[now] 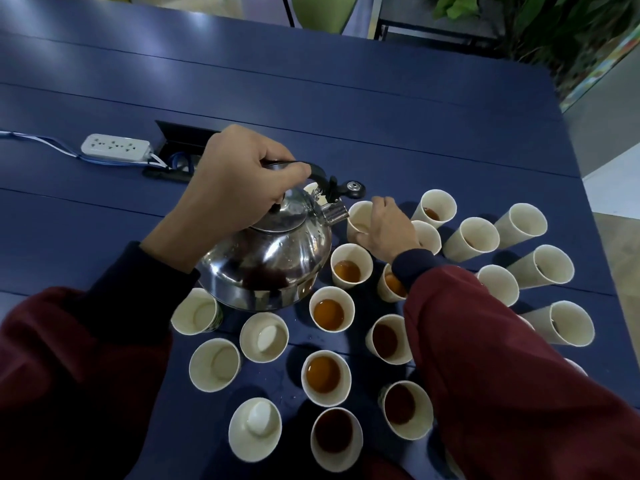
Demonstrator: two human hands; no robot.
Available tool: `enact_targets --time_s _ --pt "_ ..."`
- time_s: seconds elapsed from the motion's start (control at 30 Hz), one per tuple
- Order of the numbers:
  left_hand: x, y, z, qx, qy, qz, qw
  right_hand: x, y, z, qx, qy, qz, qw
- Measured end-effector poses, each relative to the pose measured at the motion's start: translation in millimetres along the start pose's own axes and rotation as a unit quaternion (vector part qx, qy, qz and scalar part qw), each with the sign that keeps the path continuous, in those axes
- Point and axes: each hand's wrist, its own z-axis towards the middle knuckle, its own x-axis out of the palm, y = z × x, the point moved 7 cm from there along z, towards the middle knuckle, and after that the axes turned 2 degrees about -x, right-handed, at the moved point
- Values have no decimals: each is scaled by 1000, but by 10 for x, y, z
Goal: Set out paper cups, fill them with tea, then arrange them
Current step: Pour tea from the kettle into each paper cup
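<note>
Curled tight round the black handle (311, 167), our left hand (228, 199) tips the steel kettle (273, 265) so its spout (334, 213) meets a paper cup (358, 216), which our right hand (386, 228) clasps to keep it from toppling. Toward the near edge of the table (381, 116), filled cups (328, 313) crowd together, while empty cups (214, 363) wait nearer its left edge, apparently next in line.

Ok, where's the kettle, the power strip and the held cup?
kettle (273, 261): head view, shiny round body.
power strip (116, 146): head view, white top face.
held cup (358, 213): head view, inside wall.
</note>
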Motion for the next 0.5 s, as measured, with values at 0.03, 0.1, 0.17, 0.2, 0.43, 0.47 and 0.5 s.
enact_targets --time_s 0.03,0.1,0.17,0.2,0.43,0.47,0.5 --pt "-11 2 2 1 -3 0 1000 -4 -12 -6 -1 -10 10 1000" --pt "-32 8 1 0 -9 -2 1000 -48 -43 -36 3 -44 52 998" --pt "-47 4 -9 -4 -11 -3 1000 -127 -76 -87 17 -78 108 991" --pt "-53 -2 -15 -5 -12 -2 1000 -146 -82 -105 20 -79 123 989" --pt "-67 -15 -128 -36 -13 -19 999 -31 -125 -133 15 -4 72 997" --pt "-65 -10 -143 -38 -12 -19 999 -10 -124 -110 15 6 70 997" --pt "-63 -6 -154 -39 -11 -18 999 6 -120 -81 14 11 70 997"
